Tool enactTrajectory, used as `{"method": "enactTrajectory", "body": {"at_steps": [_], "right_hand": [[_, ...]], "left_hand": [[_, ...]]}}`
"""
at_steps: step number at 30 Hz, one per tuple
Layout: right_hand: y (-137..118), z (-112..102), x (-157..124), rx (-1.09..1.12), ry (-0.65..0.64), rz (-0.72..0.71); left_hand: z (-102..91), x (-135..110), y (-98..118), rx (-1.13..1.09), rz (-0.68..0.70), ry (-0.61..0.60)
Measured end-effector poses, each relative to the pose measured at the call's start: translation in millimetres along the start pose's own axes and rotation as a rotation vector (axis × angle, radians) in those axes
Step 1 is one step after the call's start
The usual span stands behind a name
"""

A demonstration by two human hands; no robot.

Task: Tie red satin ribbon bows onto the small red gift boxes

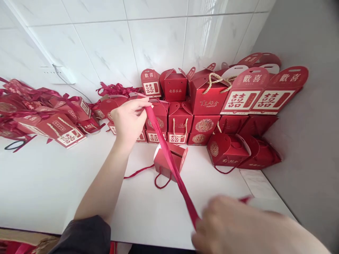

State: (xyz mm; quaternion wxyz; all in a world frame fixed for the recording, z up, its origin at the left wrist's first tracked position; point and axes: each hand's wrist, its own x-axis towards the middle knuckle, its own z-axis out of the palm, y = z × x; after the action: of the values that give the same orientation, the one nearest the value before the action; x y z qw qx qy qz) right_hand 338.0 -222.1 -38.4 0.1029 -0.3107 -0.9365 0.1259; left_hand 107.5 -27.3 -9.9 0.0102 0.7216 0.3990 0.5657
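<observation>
A red ribbon runs taut on a slant between my two hands. Its upper end is pinched in the fingers of my left hand, raised in front of the stacked boxes. Lower and closer to me, my right hand is closed around the other part, blurred by motion, and a short red tail sticks out beyond it. Behind the ribbon a small red gift box lies on the white table, with a dark red cord handle at its front. Another ribbon strand trails left from this box.
Red gift boxes, some with gold rope handles, are stacked along the tiled wall. More boxes with ribbons pile up at left, near scissors-like black loop. A grey panel bounds the right side; a cable hangs from the wall.
</observation>
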Motion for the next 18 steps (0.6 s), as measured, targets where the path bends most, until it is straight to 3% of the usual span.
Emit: {"method": "enactTrajectory", "body": {"at_steps": [2,4,7,9,13,16,18], "right_hand": [[16.9,-17.0,26.6,0.055,0.024,0.036],[37.9,-31.8,47.3,0.302,0.102,0.144],[63.0,-37.4,66.7,0.650,0.514,0.320],[71.2,-31.6,74.5,0.837,0.636,0.307],[74.2,-23.9,78.9,1.047,0.606,0.154],[72.9,-37.1,62.1,1.102,0.616,0.092],[71.9,-53.1,39.9,1.078,0.652,0.097]], "left_hand": [[2.7,-3.5,6.5,-0.043,0.047,0.005],[5.3,-10.9,19.1,-0.051,0.106,-0.042],[10.2,-25.7,37.3,-0.060,0.217,-0.132],[13.7,-35.0,44.1,-0.056,0.294,-0.172],[14.2,-42.8,50.0,-0.053,0.416,-0.262],[4.8,-36.6,56.8,-0.125,0.421,-0.365],[-3.0,-30.0,61.1,-0.166,0.354,-0.450]]}}
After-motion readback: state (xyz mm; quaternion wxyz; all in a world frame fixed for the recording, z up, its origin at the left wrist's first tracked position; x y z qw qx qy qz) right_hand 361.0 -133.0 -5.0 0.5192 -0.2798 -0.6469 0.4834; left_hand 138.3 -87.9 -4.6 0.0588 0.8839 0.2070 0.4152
